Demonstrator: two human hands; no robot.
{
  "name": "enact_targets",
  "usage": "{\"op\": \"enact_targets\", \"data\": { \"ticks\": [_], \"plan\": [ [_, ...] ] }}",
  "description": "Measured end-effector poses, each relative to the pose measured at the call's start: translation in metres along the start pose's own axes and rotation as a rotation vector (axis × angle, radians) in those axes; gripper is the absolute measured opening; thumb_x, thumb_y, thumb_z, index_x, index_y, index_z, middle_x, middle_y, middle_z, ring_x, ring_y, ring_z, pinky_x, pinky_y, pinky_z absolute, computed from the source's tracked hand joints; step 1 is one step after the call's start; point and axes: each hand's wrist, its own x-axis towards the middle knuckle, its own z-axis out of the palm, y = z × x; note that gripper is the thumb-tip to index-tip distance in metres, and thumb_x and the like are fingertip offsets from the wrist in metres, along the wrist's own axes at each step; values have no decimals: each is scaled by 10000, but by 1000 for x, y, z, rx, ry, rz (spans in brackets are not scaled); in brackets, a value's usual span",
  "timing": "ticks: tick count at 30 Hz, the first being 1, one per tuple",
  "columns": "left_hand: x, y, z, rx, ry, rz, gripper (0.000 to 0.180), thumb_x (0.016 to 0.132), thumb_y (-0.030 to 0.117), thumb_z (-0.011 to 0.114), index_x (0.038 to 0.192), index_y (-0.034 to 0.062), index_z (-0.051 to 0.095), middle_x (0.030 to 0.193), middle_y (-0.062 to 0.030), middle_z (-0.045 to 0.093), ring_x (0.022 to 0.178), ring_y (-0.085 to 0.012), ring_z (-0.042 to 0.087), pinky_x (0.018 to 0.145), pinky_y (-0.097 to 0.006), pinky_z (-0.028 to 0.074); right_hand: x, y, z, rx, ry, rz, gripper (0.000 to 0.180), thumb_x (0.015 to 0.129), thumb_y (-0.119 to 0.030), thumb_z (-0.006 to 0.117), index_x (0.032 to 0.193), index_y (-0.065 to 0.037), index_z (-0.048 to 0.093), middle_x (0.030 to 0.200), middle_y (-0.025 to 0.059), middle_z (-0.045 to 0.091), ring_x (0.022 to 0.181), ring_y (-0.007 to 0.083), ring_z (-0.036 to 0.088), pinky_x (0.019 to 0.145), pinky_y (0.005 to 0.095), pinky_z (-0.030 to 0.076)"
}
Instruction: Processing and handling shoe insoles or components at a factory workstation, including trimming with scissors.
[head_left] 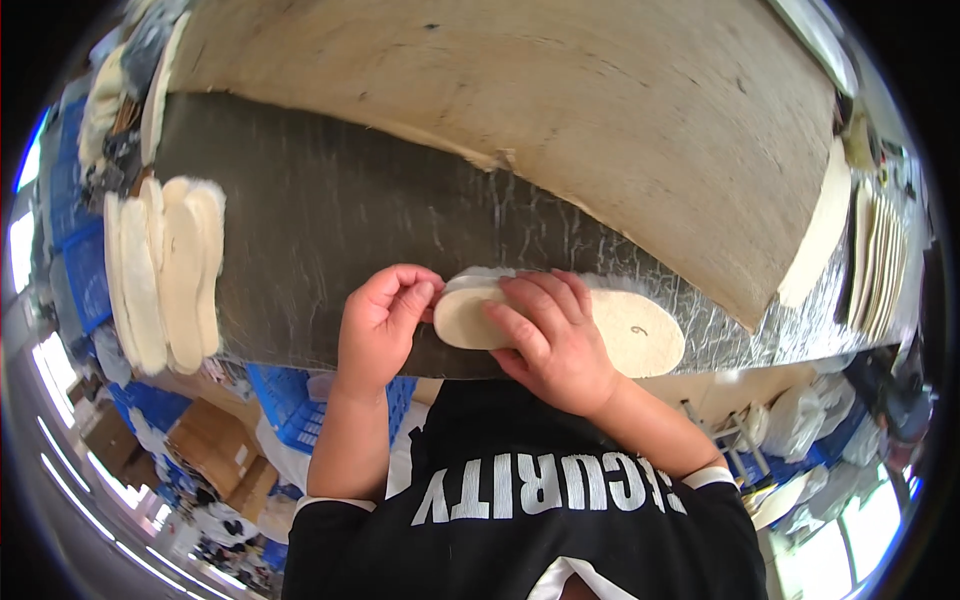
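Note:
A cream insole (650, 345) with white fleece showing along its far edge lies crosswise near the front edge of the dark table (330, 190). Across its middle, my right hand (558, 340) is closed, with the fingers over the top and the thumb toward the narrower left end. My left hand (385, 320) is beside that left end, thumb and forefinger pinched together. Whatever sits between those two fingertips, if anything, is too small to make out. A small dark handwritten mark shows on the insole's wide right end.
A large tan sheet (560, 90) covers the far part of the table. Several fleece insoles (185, 270) lie at the left, and a row of cream insoles (877, 260) stands at the right edge. Below the table are a blue crate (290, 405) and a cardboard box (210, 445).

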Motion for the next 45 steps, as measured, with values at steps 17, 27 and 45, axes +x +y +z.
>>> {"op": "enact_targets", "data": {
  "ticks": [17,27,45],
  "plan": [
    [1,-18,8,230,3,41,131,914,86,593,882,-28,649,703,-32,617,588,-89,565,535,-249,463,-8,10,-2,40,83,-60,634,526,-83,782,1113,-59,545,1178,180,531,1033,380,519,841,475,450],
    [2,-21,12,220,-4,86,97,909,70,601,896,-19,635,710,-27,614,628,-82,547,575,-252,446,-7,11,-5,32,87,-30,639,535,-76,774,1129,-65,539,1185,176,531,1047,384,513,856,475,447],
    [2,-10,11,24,-153,60,92,904,44,576,900,-32,628,760,-2,606,727,-58,495,659,-238,441,-5,14,-4,46,85,8,654,551,-73,773,1160,-60,537,1173,172,541,1068,379,513,898,474,430]
  ]
}}
